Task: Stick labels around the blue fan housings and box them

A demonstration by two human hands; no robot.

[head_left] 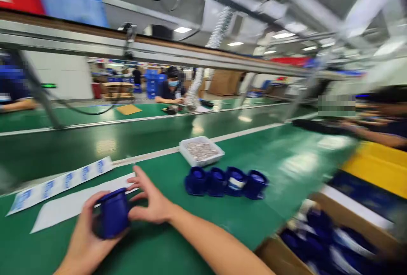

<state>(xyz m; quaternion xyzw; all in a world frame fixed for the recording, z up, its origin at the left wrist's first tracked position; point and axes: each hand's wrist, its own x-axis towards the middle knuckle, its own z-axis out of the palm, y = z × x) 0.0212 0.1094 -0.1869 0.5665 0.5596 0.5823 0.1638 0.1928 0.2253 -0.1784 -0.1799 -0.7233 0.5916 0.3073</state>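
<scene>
My left hand (92,232) is wrapped round a dark blue plastic housing (115,215), held upright above the green bench. Close by on its right side is my right hand (151,200), fingers spread and thumb near the housing's edge; whether it touches is blurred. Behind both hands lie a blank white strip (76,202) and a sheet of blue-printed stickers (60,185). Several similar blue housings (216,181) stand in a row to the right, one with a white patch. A white tray (219,152) of small metallic pieces sits behind that row.
At the lower right, a cardboard box (270,251) holds more blue parts, with a yellow bin (378,166) beyond it. An overhead shelf (178,54) spans the line on slanted posts. Co-workers sit across the bench (173,88) and at the right (381,118).
</scene>
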